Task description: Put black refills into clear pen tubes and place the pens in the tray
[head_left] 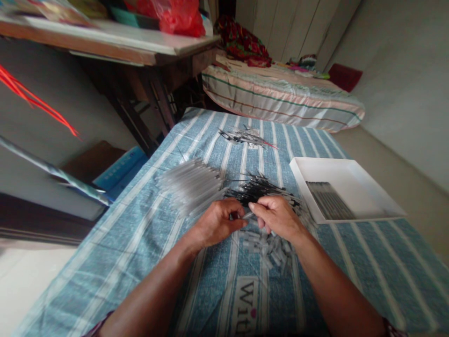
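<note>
My left hand (222,220) and my right hand (277,216) meet above the cloth, fingers curled and pinched. A short pale length of a pen (248,216) shows between them, its ends hidden by my fingers. Just beyond my left hand lies a neat stack of clear pen barrels (192,185). A heap of thin refills with black ends (261,187) is spread beyond my right hand, partly covered by it. Below my hands, loose translucent pen caps (271,248) lie in a small pile.
A white box (379,192) on the right holds a row of dark-looking pens (329,201). Farther back on the striped tablecloth (140,243) is a scattered pile of thin pieces (245,136). A wooden table (105,42) and a bed (280,93) stand beyond.
</note>
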{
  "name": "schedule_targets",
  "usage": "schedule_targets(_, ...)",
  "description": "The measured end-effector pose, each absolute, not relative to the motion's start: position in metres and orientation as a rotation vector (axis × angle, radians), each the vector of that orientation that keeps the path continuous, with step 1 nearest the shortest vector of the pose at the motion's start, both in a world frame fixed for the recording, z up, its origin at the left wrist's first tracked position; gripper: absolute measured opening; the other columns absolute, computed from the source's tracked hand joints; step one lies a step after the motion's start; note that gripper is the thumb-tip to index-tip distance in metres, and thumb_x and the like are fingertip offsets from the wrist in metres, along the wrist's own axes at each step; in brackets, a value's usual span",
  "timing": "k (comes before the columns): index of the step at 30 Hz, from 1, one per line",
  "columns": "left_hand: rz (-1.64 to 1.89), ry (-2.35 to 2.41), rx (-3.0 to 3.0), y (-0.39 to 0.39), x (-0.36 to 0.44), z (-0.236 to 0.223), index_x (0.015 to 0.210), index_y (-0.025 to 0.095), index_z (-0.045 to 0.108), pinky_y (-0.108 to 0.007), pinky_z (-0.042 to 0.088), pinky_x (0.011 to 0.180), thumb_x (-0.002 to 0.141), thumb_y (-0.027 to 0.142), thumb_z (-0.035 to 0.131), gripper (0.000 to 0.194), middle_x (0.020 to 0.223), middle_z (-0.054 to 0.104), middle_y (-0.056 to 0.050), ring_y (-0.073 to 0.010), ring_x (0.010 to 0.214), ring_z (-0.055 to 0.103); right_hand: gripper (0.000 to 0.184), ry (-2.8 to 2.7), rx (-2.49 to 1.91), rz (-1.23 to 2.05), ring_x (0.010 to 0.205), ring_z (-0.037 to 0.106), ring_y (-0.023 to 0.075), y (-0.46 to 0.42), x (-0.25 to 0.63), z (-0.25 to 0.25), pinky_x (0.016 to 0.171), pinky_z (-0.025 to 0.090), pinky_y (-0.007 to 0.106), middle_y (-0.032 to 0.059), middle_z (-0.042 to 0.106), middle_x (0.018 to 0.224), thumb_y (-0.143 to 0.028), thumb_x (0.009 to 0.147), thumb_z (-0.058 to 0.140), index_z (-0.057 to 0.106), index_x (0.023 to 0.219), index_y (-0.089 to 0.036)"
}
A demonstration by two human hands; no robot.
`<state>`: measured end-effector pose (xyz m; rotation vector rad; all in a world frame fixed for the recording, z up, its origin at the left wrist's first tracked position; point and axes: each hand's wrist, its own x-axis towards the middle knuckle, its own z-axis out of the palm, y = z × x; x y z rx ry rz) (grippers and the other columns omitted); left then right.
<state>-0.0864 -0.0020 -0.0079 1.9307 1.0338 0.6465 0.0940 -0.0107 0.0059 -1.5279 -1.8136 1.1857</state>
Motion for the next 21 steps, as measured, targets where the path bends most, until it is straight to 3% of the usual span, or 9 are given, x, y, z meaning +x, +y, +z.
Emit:
schedule_targets(6, 0.622, 1.170, 1.991, -0.004, -0.086, -0.006, 0.071, 0.016, 0.060, -0.022, 0.036, 0.055, 0.067, 0.025, 0.067, 0.011, 0.066, 0.056, 0.002, -0.0112, 0.059, 0.048, 0.037, -1.881, -1.521, 1.096, 0.033, 0.044, 0.0059, -0.004, 0.092, 0.011, 0.036, 0.031, 0.016, -0.0027, 0.051, 0.039, -0.033, 0.082, 0.049, 0.046, 0.049, -0.017)
schedule_targets(13, 0.574, 0.963, 1.867, -0.003, -0.090, -0.002, 0.070, 0.014, 0.065, -0.020, 0.034, 0.051, 0.079, 0.026, 0.053, 0.019, 0.057, 0.052, 0.003, -0.0093, 0.054, 0.044, 0.036, -1.916, -1.499, 1.080, 0.032, 0.044, 0.0063, 0.002, 0.093, 0.021, 0.035, 0.031, 0.016, -0.0032, 0.052, 0.039, -0.033, 0.081, 0.050, 0.048, 0.049, -0.018)
schedule_targets(21, 0.636, 1.007, 1.611, -0.004, -0.086, -0.005, 0.063, 0.015, 0.059, -0.018, 0.029, 0.043, 0.070, 0.025, 0.063, 0.013, 0.052, 0.047, 0.005, -0.0074, 0.047, 0.039, 0.035, -1.947, -1.533, 1.049, 0.031, 0.041, 0.0050, 0.005, 0.090, 0.024, 0.035, 0.030, 0.015, -0.0040, 0.050, 0.037, -0.029, 0.080, 0.050, 0.046, 0.048, -0.018)
